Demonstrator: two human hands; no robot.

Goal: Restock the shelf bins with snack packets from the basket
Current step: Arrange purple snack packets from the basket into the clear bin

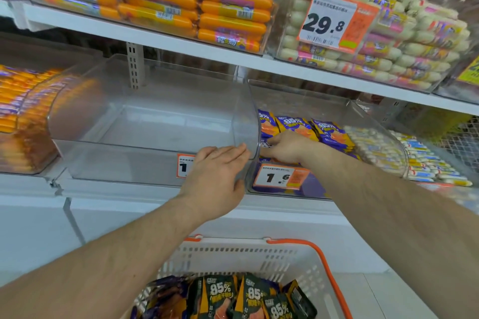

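The clear bin point(145, 122) in the middle has nothing in it, so there's loads of room to reach in over its low front lip. The bin on its right point(337, 111) is tighter, with purple packets point(329, 132) filling the floor and the upper shelf point(233, 58) hanging low overhead. The basket point(233, 256) below is open-topped, dark packets point(248, 298) piled inside.

Two hands showing — left hand point(217, 176), right hand point(283, 147). One white basket point(233, 254) sitting at bottom edge, at least four dark green packets point(220, 295) showing inside, rest cropped. One empty clear bin point(145, 122) sitting at middle shelf front edge. Three purple packets point(293, 124) standing upright in next bin — more hiding beneath. Four price tags point(329, 21) showing.
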